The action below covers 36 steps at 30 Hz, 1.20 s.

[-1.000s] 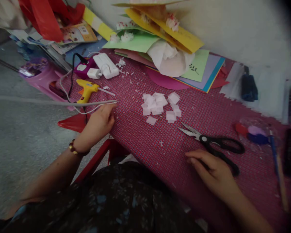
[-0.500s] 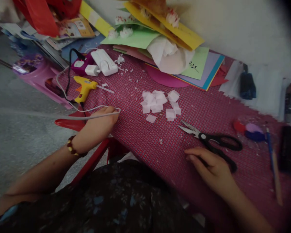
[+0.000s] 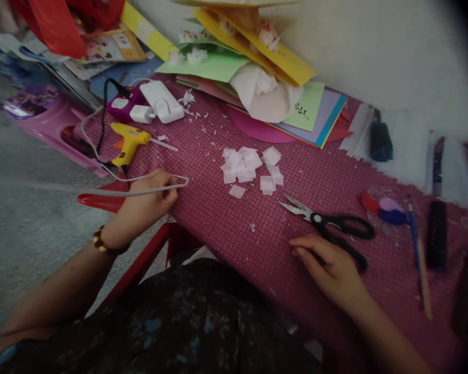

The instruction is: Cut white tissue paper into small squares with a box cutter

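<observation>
My left hand [image 3: 150, 195] is at the table's left edge, its fingers curled in. A grey-white cable [image 3: 181, 182] crosses in front of it; whether anything is inside the fingers is hidden. Beyond it lies a yellow glue gun [image 3: 130, 143] with a glue stick in its back. My right hand [image 3: 327, 265] rests on the table, index finger stretched out and thumb a little apart, holding nothing. Black-handled scissors [image 3: 315, 217] lie just beyond it, blades slightly apart. Small white paper squares [image 3: 239, 165] are spread in a loose pile between the hands.
A purple power block [image 3: 120, 104] and white adapter [image 3: 163, 101] sit at the far left, near paper scraps. Coloured papers [image 3: 320, 117] and a crumpled white paper [image 3: 265, 96] line the wall. Rightward are plastic bags [image 3: 407, 140], coloured discs [image 3: 392, 213], a pencil [image 3: 415, 234] and a cutter [image 3: 437, 234].
The view has shifted, so the tabletop things appear slightly further left. My left hand has drawn back a little toward me, its fingers more curled. My right hand stays beside the scissors.
</observation>
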### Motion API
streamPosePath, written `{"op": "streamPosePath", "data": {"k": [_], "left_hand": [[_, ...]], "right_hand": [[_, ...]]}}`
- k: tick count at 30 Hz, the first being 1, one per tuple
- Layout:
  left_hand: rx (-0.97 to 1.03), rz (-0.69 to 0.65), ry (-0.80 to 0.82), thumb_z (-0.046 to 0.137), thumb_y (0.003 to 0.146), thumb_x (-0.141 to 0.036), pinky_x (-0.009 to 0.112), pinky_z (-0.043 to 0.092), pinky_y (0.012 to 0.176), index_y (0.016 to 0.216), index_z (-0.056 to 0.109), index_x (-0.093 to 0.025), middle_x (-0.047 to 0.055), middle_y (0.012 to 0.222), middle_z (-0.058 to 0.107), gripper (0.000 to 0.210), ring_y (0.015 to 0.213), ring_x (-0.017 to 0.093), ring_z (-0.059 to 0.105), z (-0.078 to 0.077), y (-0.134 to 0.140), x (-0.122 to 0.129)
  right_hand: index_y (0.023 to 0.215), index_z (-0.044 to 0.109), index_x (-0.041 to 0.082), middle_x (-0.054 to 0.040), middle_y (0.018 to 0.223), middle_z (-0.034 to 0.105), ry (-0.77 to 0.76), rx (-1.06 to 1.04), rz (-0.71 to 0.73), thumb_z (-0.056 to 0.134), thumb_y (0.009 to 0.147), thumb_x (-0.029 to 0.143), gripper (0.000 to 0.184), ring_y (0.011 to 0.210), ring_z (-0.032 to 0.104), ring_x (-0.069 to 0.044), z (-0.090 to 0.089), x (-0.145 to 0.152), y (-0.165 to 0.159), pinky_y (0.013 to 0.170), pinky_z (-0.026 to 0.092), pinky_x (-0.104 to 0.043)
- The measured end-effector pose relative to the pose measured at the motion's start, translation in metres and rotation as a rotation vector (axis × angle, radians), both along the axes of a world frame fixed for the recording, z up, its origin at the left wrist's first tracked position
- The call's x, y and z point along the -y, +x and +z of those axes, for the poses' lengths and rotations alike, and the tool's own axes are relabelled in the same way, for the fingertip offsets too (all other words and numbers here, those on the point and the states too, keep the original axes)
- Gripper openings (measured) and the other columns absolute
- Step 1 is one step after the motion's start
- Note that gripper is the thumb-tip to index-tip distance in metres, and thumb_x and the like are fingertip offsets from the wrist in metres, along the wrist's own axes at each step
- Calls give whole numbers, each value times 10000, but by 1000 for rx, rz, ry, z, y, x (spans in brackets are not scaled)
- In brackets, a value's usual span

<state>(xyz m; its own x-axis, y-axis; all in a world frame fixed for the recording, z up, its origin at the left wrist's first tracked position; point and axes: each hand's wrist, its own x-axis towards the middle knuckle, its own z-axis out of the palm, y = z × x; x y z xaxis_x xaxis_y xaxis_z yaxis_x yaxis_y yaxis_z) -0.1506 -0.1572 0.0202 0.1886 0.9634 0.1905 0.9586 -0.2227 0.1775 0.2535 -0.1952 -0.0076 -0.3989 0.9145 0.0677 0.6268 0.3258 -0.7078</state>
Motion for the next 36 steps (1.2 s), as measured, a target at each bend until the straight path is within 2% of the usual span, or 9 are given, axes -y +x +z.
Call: {"op": "streamPosePath", "data": {"k": [3,5,8,10,13,22,29,33,36], "left_hand": [[82,-210,114,462,960,-173,335,560,753,856,603,-203,49,832,678,178,781,186,642,10,28,23],[168,-501,129,494,980,-156,276,566,809,916,617,-193,47,931,713,144,868,151,665,15,53,31],[152,-681,190,532,966,-149,376,475,1116,937,624,-188,57,1126,730,104,1096,176,649,23,84,15],[133,-651,303,538,953,-151,505,324,1241,940,617,-196,51,1219,716,91,1205,207,615,30,94,-13],[152,-443,413,520,911,-133,511,336,1216,929,620,-200,42,1133,720,121,1153,206,623,42,92,-70],[236,-1,185,453,772,-94,366,511,853,801,646,-168,98,911,720,209,879,219,642,30,15,-200],[397,140,143,415,755,-154,343,464,766,733,585,-194,51,731,640,176,740,202,563,2,16,-207],[506,4,64,399,692,-183,297,365,602,584,440,-208,-4,552,435,118,577,149,411,18,46,-183],[557,-259,-62,402,697,-209,292,353,577,571,432,-207,-7,560,423,129,578,140,399,40,78,-154]], "right_hand": [[993,734,261,-28,839,768,27,-7,3,541,969,274,195,742,732,-187,0,0,-2,718,602,-325],[971,734,253,-25,816,763,42,-13,3,539,968,264,195,720,726,-179,1,-1,-3,699,598,-307],[955,733,239,-30,805,760,58,-23,4,535,968,255,199,712,722,-171,2,-2,-5,682,591,-285],[957,732,233,-33,804,756,52,-25,3,533,970,257,201,717,719,-168,2,-2,-6,682,587,-278],[956,732,230,-38,807,751,32,-20,-2,518,975,261,217,734,714,-172,1,-2,-7,701,584,-287],[976,725,241,-40,875,765,2,-53,3,493,976,235,233,810,731,-191,-4,-1,-8,742,585,-323],[999,727,231,-48,894,768,-16,-57,1,500,962,215,231,825,721,-188,-5,-1,-9,769,580,-333],[990,724,226,-49,894,766,-33,-70,-5,500,966,212,226,828,713,-178,-2,-1,-9,774,572,-324],[968,725,227,-44,875,767,-55,-107,-15,516,964,231,209,813,713,-173,-2,-3,-9,762,567,-318]]}}
